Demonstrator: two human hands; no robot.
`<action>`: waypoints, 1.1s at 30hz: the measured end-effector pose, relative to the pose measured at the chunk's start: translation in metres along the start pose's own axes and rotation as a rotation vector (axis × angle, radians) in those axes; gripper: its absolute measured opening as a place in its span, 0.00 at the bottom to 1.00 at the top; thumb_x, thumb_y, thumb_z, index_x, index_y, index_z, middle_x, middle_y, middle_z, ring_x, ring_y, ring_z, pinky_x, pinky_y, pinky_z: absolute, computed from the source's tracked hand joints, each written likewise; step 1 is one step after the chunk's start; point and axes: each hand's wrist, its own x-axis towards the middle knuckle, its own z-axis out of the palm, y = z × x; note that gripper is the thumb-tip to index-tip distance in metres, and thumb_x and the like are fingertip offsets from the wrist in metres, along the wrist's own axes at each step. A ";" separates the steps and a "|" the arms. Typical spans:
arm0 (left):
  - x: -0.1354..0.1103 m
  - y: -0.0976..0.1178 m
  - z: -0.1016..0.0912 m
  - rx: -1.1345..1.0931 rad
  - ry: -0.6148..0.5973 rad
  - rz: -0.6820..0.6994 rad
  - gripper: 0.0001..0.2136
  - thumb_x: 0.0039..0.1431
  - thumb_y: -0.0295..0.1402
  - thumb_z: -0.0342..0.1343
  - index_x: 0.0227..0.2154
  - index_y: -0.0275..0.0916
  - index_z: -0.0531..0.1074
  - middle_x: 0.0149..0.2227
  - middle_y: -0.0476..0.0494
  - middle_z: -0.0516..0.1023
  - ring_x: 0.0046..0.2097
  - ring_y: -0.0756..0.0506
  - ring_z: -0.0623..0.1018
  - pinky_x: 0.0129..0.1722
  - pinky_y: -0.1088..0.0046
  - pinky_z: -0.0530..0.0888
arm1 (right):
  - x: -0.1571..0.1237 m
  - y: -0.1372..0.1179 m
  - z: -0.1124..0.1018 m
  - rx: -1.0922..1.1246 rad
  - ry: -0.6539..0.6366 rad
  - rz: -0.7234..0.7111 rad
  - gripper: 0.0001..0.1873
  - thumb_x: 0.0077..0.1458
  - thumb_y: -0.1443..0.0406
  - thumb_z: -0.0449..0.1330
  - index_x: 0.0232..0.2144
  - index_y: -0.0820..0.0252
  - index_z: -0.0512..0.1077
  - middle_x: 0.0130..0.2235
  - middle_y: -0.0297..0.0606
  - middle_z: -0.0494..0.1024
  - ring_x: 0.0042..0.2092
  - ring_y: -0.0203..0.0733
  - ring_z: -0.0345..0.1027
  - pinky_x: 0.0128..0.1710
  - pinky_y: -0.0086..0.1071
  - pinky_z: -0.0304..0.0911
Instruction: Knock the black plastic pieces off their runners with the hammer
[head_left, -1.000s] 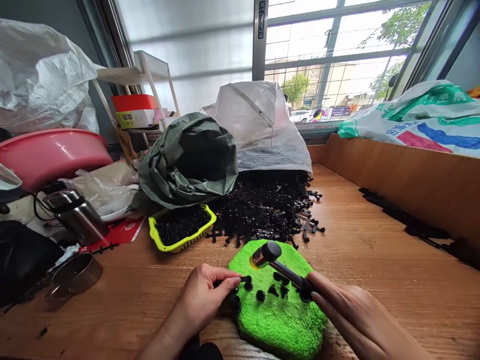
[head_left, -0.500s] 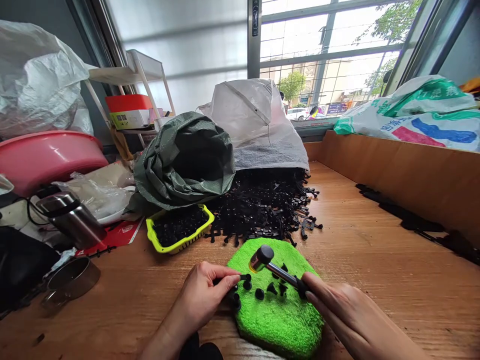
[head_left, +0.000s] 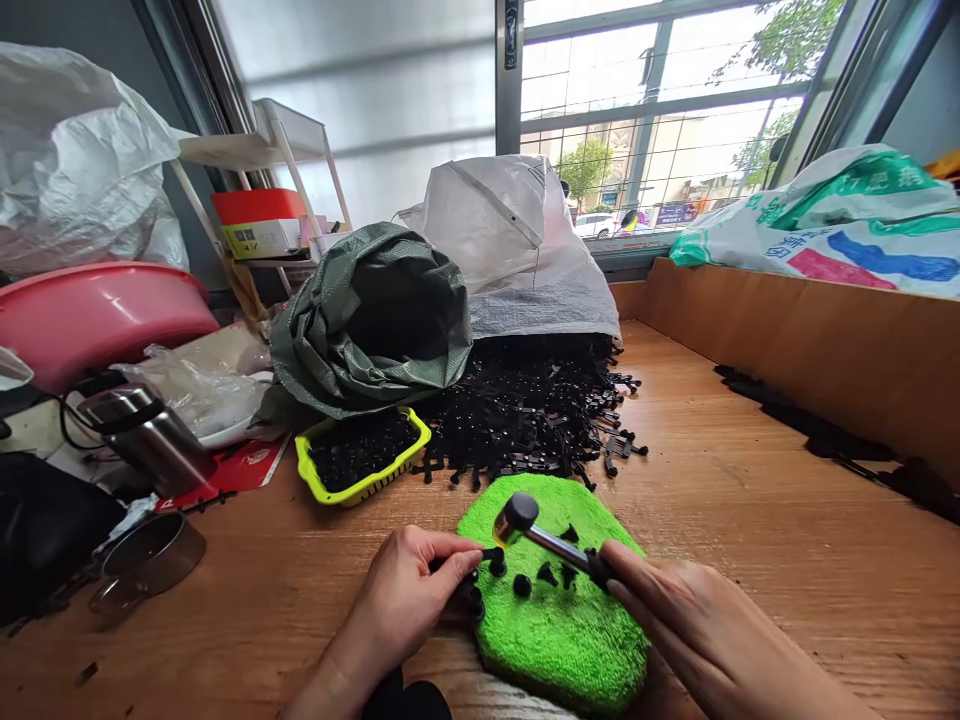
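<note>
"Holding what?"
"Left hand point(head_left: 409, 600): fingers pinching a black plastic piece point(head_left: 495, 562). Right hand point(head_left: 697, 625): fingers wrapping a mallet point(head_left: 517, 518)."
"Progress?"
"Few pieces point(head_left: 522, 586) lying on the green towel pad point(head_left: 570, 640); big heap point(head_left: 517, 410) sitting beyond."

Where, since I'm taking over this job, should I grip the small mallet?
Grip the small mallet at the black end of its handle, where the right hand holds it, coming from the right. The slim shaft runs out that way, while the heavy head sits left, over the green towel.

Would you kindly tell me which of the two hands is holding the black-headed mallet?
The right hand, gripping the black-headed metal-shafted mallet by its handle; the left hand instead pinches a small black plastic piece.
</note>
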 end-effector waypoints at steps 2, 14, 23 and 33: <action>0.000 0.002 -0.001 -0.004 -0.007 -0.005 0.15 0.51 0.41 0.53 0.34 0.38 0.79 0.31 0.44 0.81 0.32 0.43 0.76 0.30 0.75 0.68 | 0.000 0.000 0.001 -0.005 -0.031 -0.029 0.23 0.64 0.57 0.33 0.31 0.55 0.65 0.31 0.40 0.76 0.30 0.45 0.72 0.22 0.30 0.61; 0.000 -0.002 -0.001 0.048 0.017 0.036 0.13 0.51 0.40 0.53 0.29 0.39 0.80 0.28 0.45 0.81 0.29 0.44 0.75 0.29 0.76 0.67 | 0.001 0.000 0.008 -0.117 -0.258 0.032 0.12 0.57 0.70 0.40 0.30 0.57 0.61 0.21 0.36 0.71 0.21 0.44 0.66 0.19 0.31 0.50; -0.005 -0.003 -0.004 -0.488 -0.021 -0.136 0.16 0.46 0.43 0.58 0.35 0.37 0.77 0.32 0.44 0.79 0.34 0.46 0.73 0.33 0.76 0.67 | -0.012 0.012 0.000 -0.013 -0.134 0.137 0.24 0.64 0.58 0.34 0.34 0.58 0.68 0.34 0.43 0.76 0.34 0.47 0.71 0.28 0.32 0.64; 0.017 0.019 0.013 -0.882 -0.050 -0.227 0.16 0.32 0.32 0.69 0.25 0.33 0.70 0.22 0.49 0.73 0.22 0.55 0.69 0.23 0.82 0.65 | -0.046 0.039 0.003 0.096 0.093 0.217 0.24 0.60 0.50 0.42 0.44 0.53 0.72 0.39 0.40 0.77 0.38 0.49 0.71 0.36 0.33 0.68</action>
